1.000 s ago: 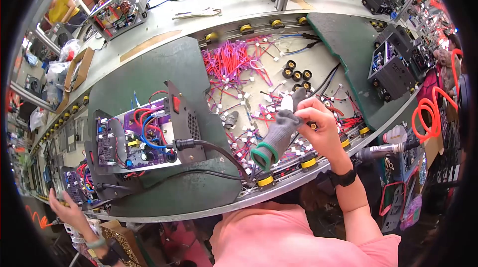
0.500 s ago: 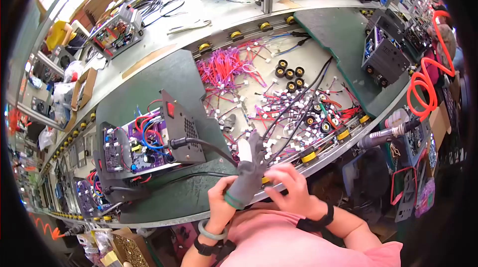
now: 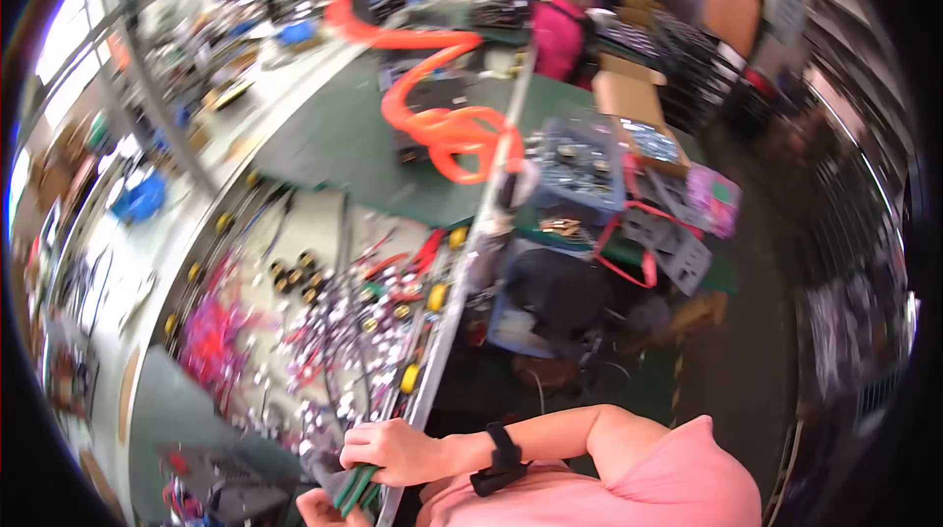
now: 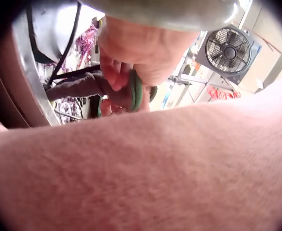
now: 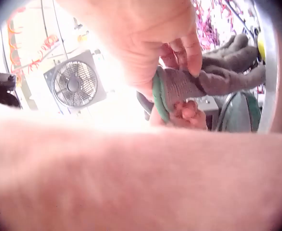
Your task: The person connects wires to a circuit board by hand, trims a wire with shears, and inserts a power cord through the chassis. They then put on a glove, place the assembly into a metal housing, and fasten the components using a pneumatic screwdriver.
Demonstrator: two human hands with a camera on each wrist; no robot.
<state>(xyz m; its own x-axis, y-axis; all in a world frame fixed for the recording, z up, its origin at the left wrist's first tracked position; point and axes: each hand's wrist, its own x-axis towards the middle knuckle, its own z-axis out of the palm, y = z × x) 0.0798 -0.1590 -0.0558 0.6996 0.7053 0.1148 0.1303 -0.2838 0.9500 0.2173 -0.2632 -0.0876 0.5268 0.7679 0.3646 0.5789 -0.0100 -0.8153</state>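
Observation:
Both hands are at the cuff of a grey knitted work glove with a green hem. My right hand pinches one side of the cuff, its thumb and fingertips on the fabric in the right wrist view. The left hand grips the opposite side at the bottom edge of the head view. Seen from the left wrist, the left hand has its fingers curled at the green hem. The glove's fingers hang limp and point away from the hands, toward the bench rail.
The bench's metal rail runs close beside the hands. On the bench lie red-purple wire bundles, small white-plugged leads and black-and-gold round parts. An orange coiled hose hangs ahead; a bin of parts stands right of the rail.
The head view has swung right. The left hand came in from the far left and joined the right at the glove. Both now hold its cuff, close by the bench edge.

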